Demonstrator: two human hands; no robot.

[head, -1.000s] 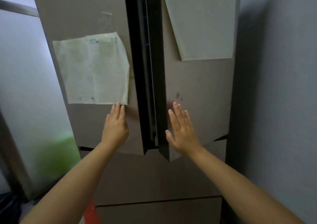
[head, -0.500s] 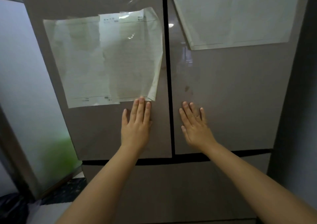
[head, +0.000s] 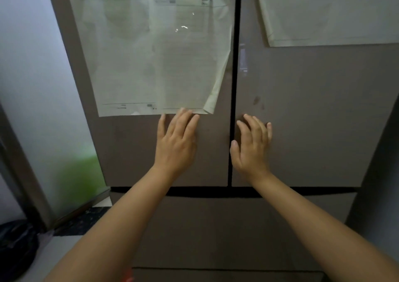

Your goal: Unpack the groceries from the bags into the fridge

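Both hands lie flat with straight fingers and hold nothing: left hand (head: 176,143) on the left door (head: 138,148) of the fridge (head: 216,227), right hand (head: 251,145) on the right door (head: 313,120). Both doors are closed; a paper sheet (head: 155,53) hangs just above the left fingertips.

Head camera faces fridge doors (head: 302,113) closely, angled down.

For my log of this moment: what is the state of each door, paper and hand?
Left fridge door: closed.
Right fridge door: closed.
Left paper: stuck flat, lower right corner curled.
Left hand: flat on left door.
Right hand: flat on right door.
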